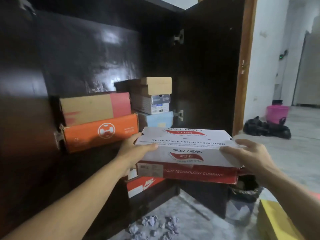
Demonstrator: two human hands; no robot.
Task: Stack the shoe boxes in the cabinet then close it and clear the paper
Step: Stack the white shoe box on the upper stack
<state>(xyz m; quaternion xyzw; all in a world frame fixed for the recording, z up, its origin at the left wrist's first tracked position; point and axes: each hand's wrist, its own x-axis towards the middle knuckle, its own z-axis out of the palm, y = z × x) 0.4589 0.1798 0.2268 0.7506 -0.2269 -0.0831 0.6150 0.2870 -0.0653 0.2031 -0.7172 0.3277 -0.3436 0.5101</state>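
A dark wooden cabinet stands open, shoe boxes stacked inside. At its mouth, a white-and-red Skechers box is gripped at both ends, left hand and right hand fingers curled around it. Crumpled paper litters the floor below.

Both hands hold a white and red shoe box by its ends in front of the open dark cabinet, the left hand with thumb on the lid and the right hand curled over the other end. Inside, an orange box carries a tan and pink box, and beside them stand a blue box, a grey box and a brown box, stacked. A red box sits below the held one, and crumpled paper lies on the floor.
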